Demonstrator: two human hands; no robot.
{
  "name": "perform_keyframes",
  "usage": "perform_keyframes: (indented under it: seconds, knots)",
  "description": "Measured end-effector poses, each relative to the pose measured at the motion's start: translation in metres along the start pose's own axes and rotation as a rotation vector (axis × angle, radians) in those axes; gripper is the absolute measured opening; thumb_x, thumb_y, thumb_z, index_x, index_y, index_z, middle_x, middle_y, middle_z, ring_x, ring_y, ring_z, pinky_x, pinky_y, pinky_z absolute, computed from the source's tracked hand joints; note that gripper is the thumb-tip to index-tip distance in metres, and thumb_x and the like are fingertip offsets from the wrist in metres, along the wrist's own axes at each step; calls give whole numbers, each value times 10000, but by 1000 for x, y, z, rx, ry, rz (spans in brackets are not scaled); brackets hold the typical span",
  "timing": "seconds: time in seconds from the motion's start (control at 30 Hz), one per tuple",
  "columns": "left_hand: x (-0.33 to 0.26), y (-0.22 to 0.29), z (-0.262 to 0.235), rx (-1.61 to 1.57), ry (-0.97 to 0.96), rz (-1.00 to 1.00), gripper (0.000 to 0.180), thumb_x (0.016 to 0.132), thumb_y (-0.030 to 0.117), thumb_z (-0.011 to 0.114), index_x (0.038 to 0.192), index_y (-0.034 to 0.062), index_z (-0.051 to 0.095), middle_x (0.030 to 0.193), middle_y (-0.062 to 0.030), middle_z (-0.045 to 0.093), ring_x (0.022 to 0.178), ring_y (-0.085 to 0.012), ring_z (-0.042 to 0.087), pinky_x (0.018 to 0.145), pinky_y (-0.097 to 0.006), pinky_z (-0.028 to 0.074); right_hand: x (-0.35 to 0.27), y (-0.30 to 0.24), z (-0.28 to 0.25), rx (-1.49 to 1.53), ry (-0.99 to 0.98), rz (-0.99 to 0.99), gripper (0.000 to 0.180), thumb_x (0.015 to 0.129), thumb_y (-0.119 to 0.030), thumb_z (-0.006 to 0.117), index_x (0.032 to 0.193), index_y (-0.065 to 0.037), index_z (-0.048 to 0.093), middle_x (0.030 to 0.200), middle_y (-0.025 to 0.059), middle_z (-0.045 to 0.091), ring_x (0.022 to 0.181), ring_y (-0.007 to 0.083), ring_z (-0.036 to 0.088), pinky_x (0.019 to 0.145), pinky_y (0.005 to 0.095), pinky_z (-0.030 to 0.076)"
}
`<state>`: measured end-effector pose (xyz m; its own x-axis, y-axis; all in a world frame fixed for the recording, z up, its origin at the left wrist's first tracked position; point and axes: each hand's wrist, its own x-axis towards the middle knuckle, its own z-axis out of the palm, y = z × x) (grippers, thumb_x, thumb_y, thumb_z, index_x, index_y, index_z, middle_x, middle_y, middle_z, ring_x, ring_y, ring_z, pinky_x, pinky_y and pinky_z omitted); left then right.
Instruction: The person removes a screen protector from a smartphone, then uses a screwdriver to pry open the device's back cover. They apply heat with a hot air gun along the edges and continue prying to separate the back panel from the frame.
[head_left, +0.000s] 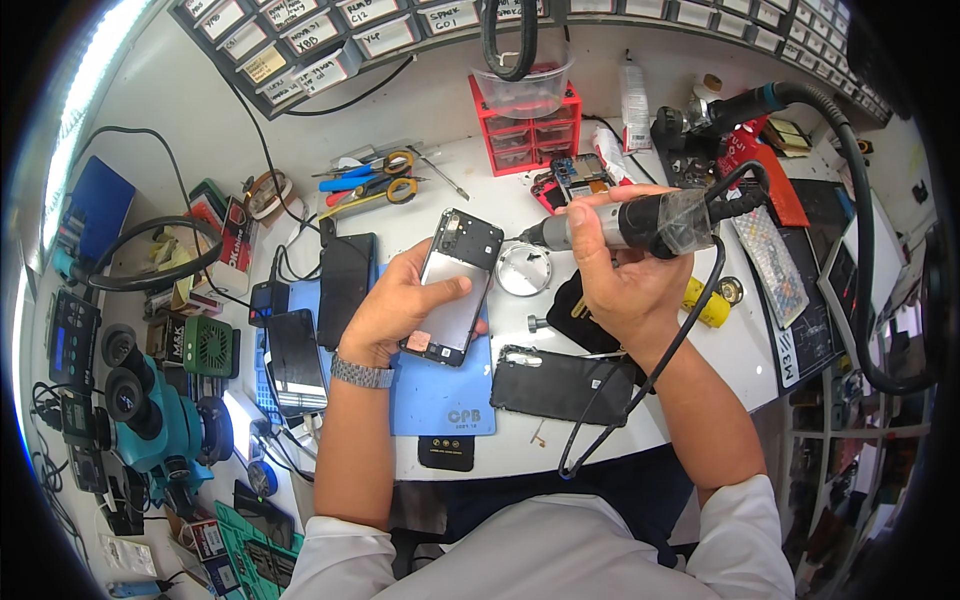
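Observation:
My left hand is wrapped round a smartphone whose back cover is off. Its thumb rests on the silver inner plate. A corded electric screwdriver lies in the grip of my right hand, pointing left, with its thin tip close to the phone's upper right edge. Whether the tip touches the phone, I cannot tell. Just right of the phone sits a small round metal dish. Below it a loose black phone back panel lies on the table. Under the phone is a blue mat.
Scissors and hand tools lie at the far left, beside dark phones. A red drawer unit stands at the back. The screwdriver's black cable loops near my right forearm. A teal microscope occupies the left side.

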<state>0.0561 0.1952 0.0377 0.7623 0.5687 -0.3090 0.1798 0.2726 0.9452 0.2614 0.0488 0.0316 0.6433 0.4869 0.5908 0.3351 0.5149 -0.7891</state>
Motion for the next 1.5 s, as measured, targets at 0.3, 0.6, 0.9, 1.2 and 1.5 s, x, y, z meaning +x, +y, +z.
perform_keyframes:
  seconds: [0.3,0.6,0.9,1.2,1.5]
  knots:
    - [1,0,0,-8,2,-6,474,991,19,768,1436,-50,620,1115,-166,806,777,-276,830,700,-382,702,-1,1,-6,-71,-88,-37,389,1030,17,776,1314,-24,514,1111,181,777,1024,210,797,844,326,668]
    - [1,-1,3,8,-16,12,478,986,10,763,1442,-37,626,1137,-162,816,766,-269,825,716,-378,690,-3,3,-3,-42,-68,-1,384,1023,10,790,1300,-31,526,1105,163,782,971,177,791,760,292,653]
    - [5,-5,2,20,-9,0,456,987,6,750,1424,-43,633,1141,-164,816,760,-272,821,699,-387,690,-3,-1,-3,-98,-70,3,384,1024,-4,796,1300,-36,530,1079,150,784,916,153,782,705,264,632]
    - [0,-2,7,34,4,-33,459,994,57,796,1415,-32,638,1083,-147,789,770,-279,826,678,-374,694,-1,1,-5,-81,-76,-74,395,1009,9,807,1291,-22,531,1069,162,773,923,154,780,715,272,636]
    - [-1,2,9,79,-34,-40,437,1003,-5,738,1424,-39,630,1131,-153,789,820,-286,839,729,-386,700,-2,0,-3,-56,-57,-2,392,1014,2,801,1291,-32,527,1064,149,777,876,134,764,675,266,615]
